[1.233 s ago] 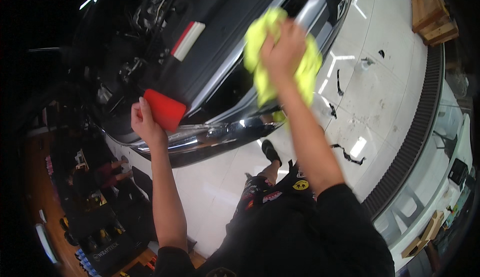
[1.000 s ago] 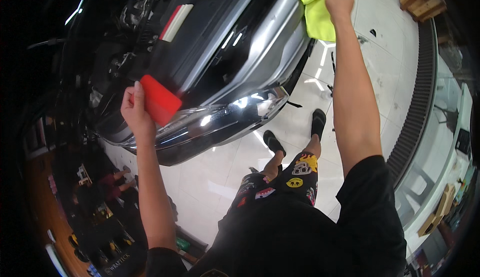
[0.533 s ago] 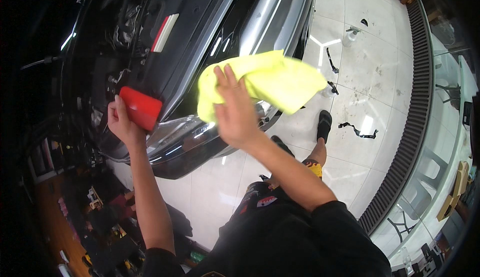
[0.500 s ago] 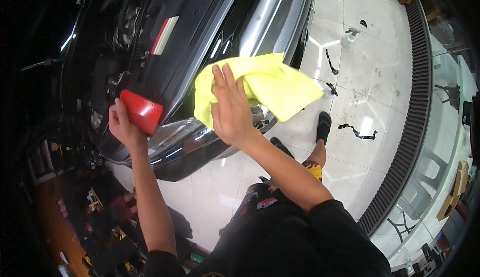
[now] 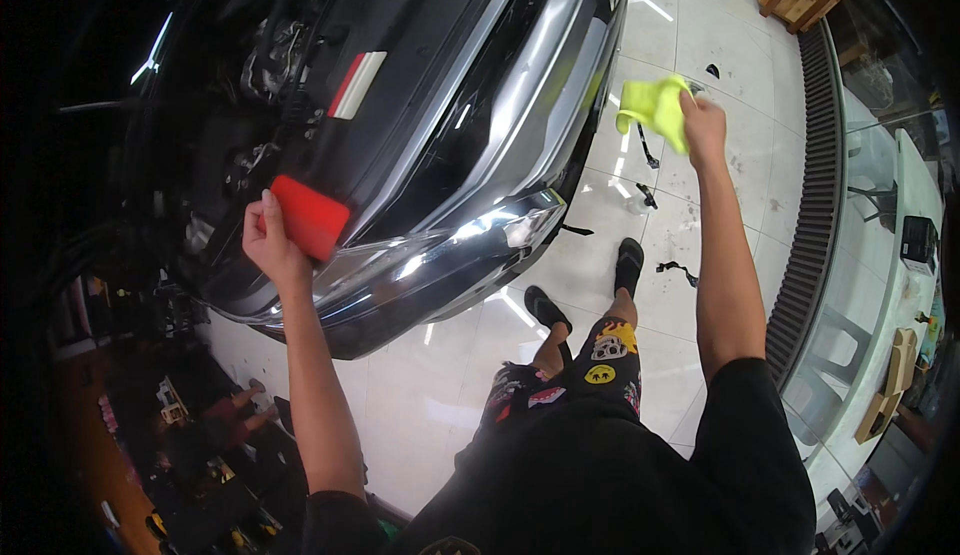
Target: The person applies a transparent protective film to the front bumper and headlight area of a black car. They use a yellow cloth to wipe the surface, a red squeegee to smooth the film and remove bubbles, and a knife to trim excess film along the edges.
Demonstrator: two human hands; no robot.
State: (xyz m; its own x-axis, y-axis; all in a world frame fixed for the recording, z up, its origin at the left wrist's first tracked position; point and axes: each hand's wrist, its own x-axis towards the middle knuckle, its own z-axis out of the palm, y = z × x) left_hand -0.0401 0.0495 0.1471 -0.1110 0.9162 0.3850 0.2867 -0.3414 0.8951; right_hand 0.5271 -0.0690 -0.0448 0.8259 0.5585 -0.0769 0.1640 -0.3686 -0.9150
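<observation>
Gripping the yellow cloth point(image 5: 655, 113), all bunched up, the right hand point(image 5: 704, 127) is now out past the front edge of the car point(image 5: 520, 120); a moment ago it was spread on the cloth over that edge. Left hand point(image 5: 272, 240) still pinches the red card point(image 5: 312, 219) near one end of the headlight point(image 5: 435, 252).

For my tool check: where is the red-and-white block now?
In the head view, left of centre, the red-and-white block lies on the car's black panel, beyond the red card in the left hand.

Hands point(image 5: 274, 243) apart — red card point(image 5: 312, 219) in left, yellow cloth point(image 5: 652, 113) in right
</observation>
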